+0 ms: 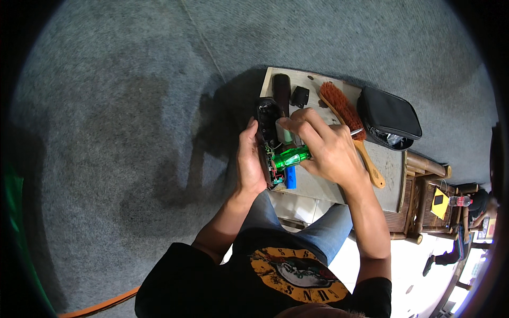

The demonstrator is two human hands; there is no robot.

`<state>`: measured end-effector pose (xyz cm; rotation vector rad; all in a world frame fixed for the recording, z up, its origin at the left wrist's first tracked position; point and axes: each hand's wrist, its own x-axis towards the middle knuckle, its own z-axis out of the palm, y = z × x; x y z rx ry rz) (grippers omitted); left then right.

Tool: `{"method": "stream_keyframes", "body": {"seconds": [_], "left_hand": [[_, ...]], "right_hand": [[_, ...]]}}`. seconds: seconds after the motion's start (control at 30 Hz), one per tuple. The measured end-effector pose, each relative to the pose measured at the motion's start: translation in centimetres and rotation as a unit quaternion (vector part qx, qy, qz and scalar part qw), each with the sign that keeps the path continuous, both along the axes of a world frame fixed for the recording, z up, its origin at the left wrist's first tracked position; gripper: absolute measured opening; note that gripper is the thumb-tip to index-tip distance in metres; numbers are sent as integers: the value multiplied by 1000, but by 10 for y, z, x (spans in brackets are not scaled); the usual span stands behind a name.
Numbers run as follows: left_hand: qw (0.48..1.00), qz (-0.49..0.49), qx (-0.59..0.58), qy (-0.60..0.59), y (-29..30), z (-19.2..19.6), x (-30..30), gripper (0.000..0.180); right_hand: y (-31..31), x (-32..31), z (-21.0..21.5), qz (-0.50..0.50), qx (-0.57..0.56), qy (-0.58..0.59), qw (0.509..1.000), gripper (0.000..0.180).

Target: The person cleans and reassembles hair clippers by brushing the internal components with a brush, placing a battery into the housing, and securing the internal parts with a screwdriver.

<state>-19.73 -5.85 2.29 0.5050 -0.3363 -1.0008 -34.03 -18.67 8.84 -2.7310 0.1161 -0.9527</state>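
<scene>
On my feed, the opened black casing (268, 114) lies at nine o'clock from the right hand (331, 148), which curls snugly round a green screwdriver (291, 158); the left hand (250, 161), half-curved, grips the casing's nine-o'clock side. I judge it light, stiff, fragile at the wires (277, 179): hold the sides. Table (266, 82) edge runs at nine o'clock; the brush (342, 103) near one o'clock limits room there.

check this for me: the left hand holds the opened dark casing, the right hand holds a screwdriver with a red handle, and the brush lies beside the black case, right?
The screwdriver in the right hand has a green handle, not a red one, as the head view shows; the rest of your statement stands.
</scene>
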Motion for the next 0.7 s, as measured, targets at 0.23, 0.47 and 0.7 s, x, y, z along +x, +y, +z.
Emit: {"method": "stream_keyframes", "body": {"seconds": [0.23,0.47,0.7], "left_hand": [[998,34,48,4,0,2,-2,46],[988,62,106,-91,-2,3,-1,47],[966,85,158,-184,-4,26,-16,31]], "right_hand": [[-3,0,1,-12,2,2,1000,61],[-9,-6,1,-28,44,40,998,65],[-12,-6,1,-37,51,32,998,62]]}}
